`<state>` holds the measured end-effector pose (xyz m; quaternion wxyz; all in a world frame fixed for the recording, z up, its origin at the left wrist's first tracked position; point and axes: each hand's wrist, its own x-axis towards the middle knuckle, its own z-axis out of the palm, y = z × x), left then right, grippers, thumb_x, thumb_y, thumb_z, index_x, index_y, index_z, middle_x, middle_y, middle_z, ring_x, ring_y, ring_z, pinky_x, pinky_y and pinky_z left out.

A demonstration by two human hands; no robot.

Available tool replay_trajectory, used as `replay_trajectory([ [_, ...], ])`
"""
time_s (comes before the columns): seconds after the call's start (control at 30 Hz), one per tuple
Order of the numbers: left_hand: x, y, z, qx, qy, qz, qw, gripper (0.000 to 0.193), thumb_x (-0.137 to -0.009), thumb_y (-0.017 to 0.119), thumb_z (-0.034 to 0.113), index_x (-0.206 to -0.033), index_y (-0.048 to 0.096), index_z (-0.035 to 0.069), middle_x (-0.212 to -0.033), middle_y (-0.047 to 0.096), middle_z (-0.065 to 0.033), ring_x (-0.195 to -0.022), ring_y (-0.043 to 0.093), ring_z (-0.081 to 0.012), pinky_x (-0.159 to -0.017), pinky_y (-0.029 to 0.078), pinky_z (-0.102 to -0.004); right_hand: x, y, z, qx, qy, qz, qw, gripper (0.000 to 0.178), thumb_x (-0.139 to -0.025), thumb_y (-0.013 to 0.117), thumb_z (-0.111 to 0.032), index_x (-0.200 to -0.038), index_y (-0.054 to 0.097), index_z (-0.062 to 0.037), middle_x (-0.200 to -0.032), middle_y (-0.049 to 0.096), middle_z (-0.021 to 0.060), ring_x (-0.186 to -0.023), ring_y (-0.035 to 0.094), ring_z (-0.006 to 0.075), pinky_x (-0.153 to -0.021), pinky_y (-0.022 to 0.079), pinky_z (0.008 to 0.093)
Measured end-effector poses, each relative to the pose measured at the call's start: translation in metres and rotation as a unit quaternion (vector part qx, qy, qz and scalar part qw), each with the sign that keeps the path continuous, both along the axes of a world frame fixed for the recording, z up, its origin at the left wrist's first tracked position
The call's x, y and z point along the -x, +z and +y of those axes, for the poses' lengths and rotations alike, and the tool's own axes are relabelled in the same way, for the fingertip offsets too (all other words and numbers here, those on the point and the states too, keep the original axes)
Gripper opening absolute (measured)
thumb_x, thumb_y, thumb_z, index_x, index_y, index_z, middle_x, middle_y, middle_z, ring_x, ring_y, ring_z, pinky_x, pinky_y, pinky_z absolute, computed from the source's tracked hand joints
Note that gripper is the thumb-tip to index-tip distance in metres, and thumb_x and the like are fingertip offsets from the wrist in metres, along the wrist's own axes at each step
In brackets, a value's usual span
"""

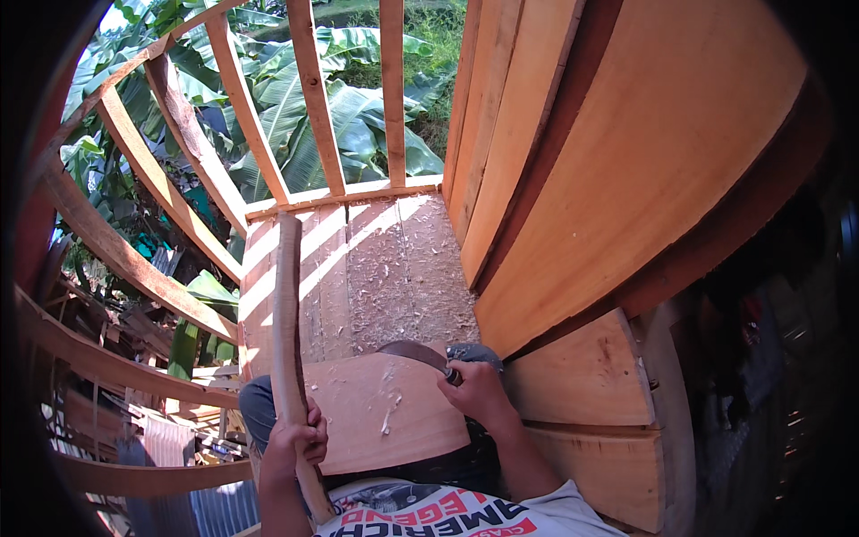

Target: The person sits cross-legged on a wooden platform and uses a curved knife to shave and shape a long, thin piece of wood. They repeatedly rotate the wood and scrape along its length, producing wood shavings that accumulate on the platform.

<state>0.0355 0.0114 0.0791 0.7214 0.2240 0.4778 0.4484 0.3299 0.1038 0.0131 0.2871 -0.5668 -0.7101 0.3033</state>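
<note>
My left hand (298,445) is closed round the lower part of a long, narrow wooden stick (288,313), which stretches from my chest out over the floor. My right hand (483,392) grips a knife (413,351) by its short dark handle. The knife's wide, curved blade points left over the far edge of a wooden board (385,421) lying across my lap. Curled wood shavings (388,403) rest on that board. The blade is apart from the stick; whether it touches the board I cannot tell.
Plank flooring (385,277) ahead of me is strewn with shavings. Upright wooden slats (315,98) form an open railing ahead and to the left, with banana leaves (353,125) beyond. A tall wooden panel wall (644,152) stands close on my right.
</note>
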Motion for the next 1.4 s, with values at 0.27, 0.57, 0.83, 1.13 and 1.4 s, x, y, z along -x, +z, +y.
replay_trajectory([
  [0.27,-0.066,0.001,0.017,0.002,-0.204,-0.006,0.979,0.017,-0.082,0.056,0.009,-0.094,0.044,0.006,-0.067,0.039,0.0001,-0.047,0.036,-0.009,-0.041,0.029,-0.0256,-0.001,0.021,-0.017,-0.083,-0.002,0.117,0.99,0.018,-0.072,0.072,-0.011,-0.071,0.058,0.0001,-0.057,0.052,0.0171,-0.054,0.059,0.0336,-0.049,0.044,0.0366],
  [0.57,-0.099,0.032,-0.024,-0.042,-0.244,0.202,0.948,0.006,-0.086,0.054,0.006,-0.084,0.051,0.002,-0.074,0.048,-0.0038,-0.071,0.045,-0.0148,-0.067,0.04,-0.0307,-0.026,0.024,-0.013,-0.067,-0.088,0.119,0.987,0.017,-0.074,0.066,-0.009,-0.068,0.055,0.0025,-0.056,0.049,0.0201,-0.051,0.055,0.0359,-0.048,0.041,0.0368],
  [0.83,-0.092,0.028,-0.034,-0.138,-0.214,0.34,0.905,0.011,-0.084,0.058,0.009,-0.086,0.053,0.0,-0.071,0.053,-0.0119,-0.066,0.049,-0.0217,-0.065,0.043,-0.0363,-0.007,0.021,-0.026,-0.116,-0.025,0.066,0.991,0.016,-0.075,0.066,-0.014,-0.068,0.059,-0.0017,-0.058,0.053,0.0198,-0.061,0.058,0.0418,-0.05,0.044,0.0425],
  [1.13,-0.094,0.034,-0.048,-0.1,-0.22,0.415,0.877,0.021,-0.086,0.059,0.014,-0.097,0.054,-0.003,-0.076,0.059,-0.0227,-0.068,0.056,-0.0311,-0.067,0.045,-0.0399,-0.001,0.03,-0.024,-0.107,-0.032,0.131,0.985,0.021,-0.079,0.064,-0.016,-0.066,0.06,0.0001,-0.058,0.05,0.0221,-0.056,0.059,0.039,-0.049,0.041,0.041],
  [1.4,-0.091,0.045,-0.058,-0.1,-0.242,0.433,0.863,0.022,-0.085,0.06,0.013,-0.098,0.053,-0.003,-0.075,0.06,-0.0249,-0.069,0.06,-0.04,-0.067,0.046,-0.0428,-0.012,0.024,-0.024,-0.062,-0.085,0.136,0.985,0.02,-0.078,0.061,-0.012,-0.065,0.055,0.0023,-0.054,0.048,0.0208,-0.047,0.052,0.035,-0.048,0.039,0.0403],
])
